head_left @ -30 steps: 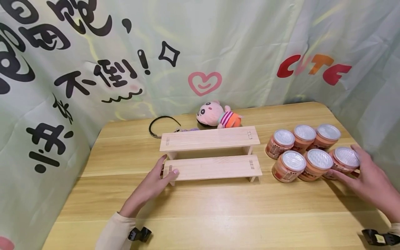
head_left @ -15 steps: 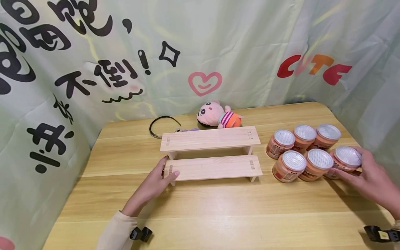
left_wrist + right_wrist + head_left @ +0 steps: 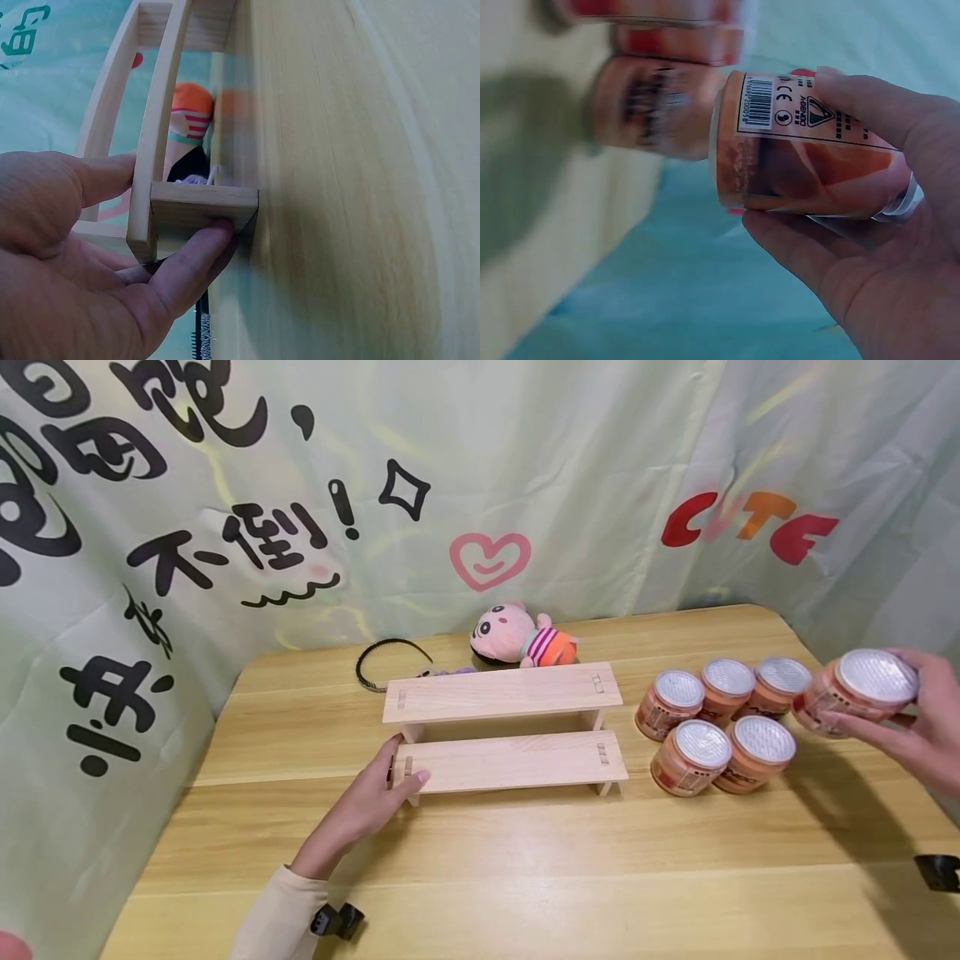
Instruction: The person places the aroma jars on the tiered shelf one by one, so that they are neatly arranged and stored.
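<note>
A pale two-step wooden rack [image 3: 510, 762] stands mid-table. My left hand [image 3: 369, 802] grips the left end of its lower step, thumb on top. In the left wrist view the fingers [image 3: 196, 259] curl against the end leg [image 3: 204, 196]. Raised above the table at the right, an orange jar [image 3: 840, 693] with a silver-white lid is held by my right hand [image 3: 926, 718]. The right wrist view has the jar [image 3: 810, 169] between thumb and fingers, its barcode label showing. Several like jars [image 3: 701, 752] stand grouped just left of it on the table.
Behind the rack lie a pink plush doll [image 3: 517, 635] in a striped top and a black headband [image 3: 375, 652]. A printed curtain [image 3: 585, 460] hangs along the table's back and sides. The wooden tabletop [image 3: 525, 868] extends in front of the rack.
My right hand has lifted the front right jar off the table, up and to the right, apart from the others. The left hand stays on the rack.
</note>
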`<state>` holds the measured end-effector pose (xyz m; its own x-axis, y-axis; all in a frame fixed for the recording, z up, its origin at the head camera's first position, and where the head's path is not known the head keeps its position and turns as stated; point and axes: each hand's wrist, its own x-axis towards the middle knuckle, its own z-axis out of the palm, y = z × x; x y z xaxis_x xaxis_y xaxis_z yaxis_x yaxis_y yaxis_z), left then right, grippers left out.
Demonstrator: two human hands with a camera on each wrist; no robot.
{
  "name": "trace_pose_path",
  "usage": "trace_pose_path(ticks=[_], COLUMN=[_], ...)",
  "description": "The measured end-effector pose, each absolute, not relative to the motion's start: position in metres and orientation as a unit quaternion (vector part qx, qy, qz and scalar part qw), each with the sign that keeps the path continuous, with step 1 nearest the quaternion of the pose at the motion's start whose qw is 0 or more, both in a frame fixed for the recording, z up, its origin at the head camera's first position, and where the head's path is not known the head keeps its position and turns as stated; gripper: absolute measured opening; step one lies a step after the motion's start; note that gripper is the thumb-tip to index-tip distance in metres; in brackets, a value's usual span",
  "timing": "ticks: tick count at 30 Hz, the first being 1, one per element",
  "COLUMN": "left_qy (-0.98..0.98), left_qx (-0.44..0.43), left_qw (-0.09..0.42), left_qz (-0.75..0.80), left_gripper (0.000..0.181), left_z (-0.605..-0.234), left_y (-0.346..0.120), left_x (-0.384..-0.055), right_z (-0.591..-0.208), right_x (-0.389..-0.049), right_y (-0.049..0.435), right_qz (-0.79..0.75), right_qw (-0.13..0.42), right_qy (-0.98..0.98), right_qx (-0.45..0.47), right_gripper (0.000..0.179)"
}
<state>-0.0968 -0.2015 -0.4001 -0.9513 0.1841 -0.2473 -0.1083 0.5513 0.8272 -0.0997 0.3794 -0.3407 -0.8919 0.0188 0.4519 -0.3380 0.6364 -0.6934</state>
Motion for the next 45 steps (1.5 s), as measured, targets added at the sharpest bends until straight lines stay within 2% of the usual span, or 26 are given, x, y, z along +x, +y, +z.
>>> trace_pose_path(ticks=[2,4,10,14,20,31,38,45], left_qy=[0.867,0.867,0.867,0.868,0.871,0.875,0.871,0.875], left_qx=[0.021,0.022,0.024,0.025,0.025,0.034,0.033,0.026], left_qw=[0.154,0.154,0.153,0.153,0.153,0.153,0.146,0.146], left_qz=[0.473,0.474,0.474,0.472,0.467,0.459,0.468,0.46], left_gripper=[0.08,0.079,0.079,0.08,0.082,0.082,0.078,0.077], left_z=[-0.399,-0.399,-0.4,-0.401,-0.401,-0.4,-0.4,-0.4], left_y=[-0.202,-0.202,-0.202,-0.202,-0.202,-0.202,-0.201,-0.2], left_x=[-0.097,-0.096,-0.096,-0.096,-0.097,-0.098,-0.098,-0.098], right_z=[-0.326,-0.31,-0.272,-0.256,-0.245,-0.255,-0.272,-0.281], right_x=[-0.106,-0.112,-0.13,-0.139,-0.156,-0.185,-0.194,-0.202], right_y=[0.373,0.365,0.331,0.3,0.239,0.129,0.076,0.045], right_qz=[0.393,0.365,0.317,0.31,0.345,0.348,0.345,0.379], right_qw=[0.204,0.183,0.107,0.084,0.036,-0.027,-0.048,-0.09], right_qy=[-0.892,-0.908,-0.937,-0.937,-0.912,-0.858,-0.842,-0.82], right_qx=[0.092,0.092,0.101,0.136,0.221,0.377,0.412,0.42], right_gripper=[0.053,0.052,0.078,0.093,0.085,0.071,0.076,0.078])
